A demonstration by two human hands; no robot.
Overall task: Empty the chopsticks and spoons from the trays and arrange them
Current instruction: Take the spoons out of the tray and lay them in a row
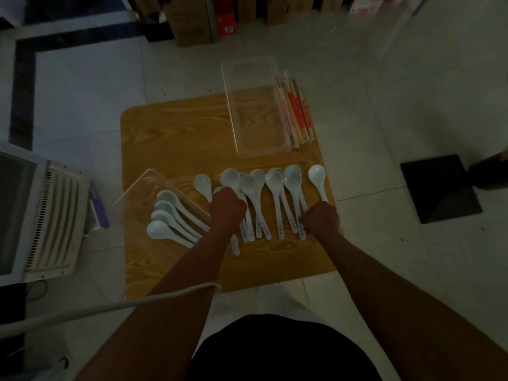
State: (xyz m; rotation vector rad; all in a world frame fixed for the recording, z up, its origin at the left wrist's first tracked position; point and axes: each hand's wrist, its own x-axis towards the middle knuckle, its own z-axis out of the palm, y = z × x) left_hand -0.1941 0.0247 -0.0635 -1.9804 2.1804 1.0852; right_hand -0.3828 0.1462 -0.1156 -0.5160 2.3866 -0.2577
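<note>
Two clear trays sit on my wooden counter (170,133). The far tray (255,127) lies flat at the back and has nothing in it. The chopsticks (298,111) are in paper sleeves with red on them. They lie in a neat pile right beside the far tray, on its right side, touching it.

The near tray (148,182) is on my left and looks tipped up at one end. Four white spoons (170,218) lie at it in a little stack, bowls to the left. It is too dark to tell if they are inside the tray or just under its edge.

The other spoons (275,188) lie in a row across the middle of the counter. Their bowls point away from me and their handles point at me. Some lie on top of each other. One more spoon is alone at the right end of the row.

My left hand (228,209) is curled into a fist around some spoon handles at the left part of the row. My right hand (320,220) is curled too, and its fingers hold spoon handles at the right part of the row.

The counter stands on a pale tiled floor (82,92). A white machine (41,215) with slots is on my left. A pale cable (110,306) runs over my left arm. Some boxes (192,23) stand at the back, and a black square (439,188) lies on the floor to my right.
</note>
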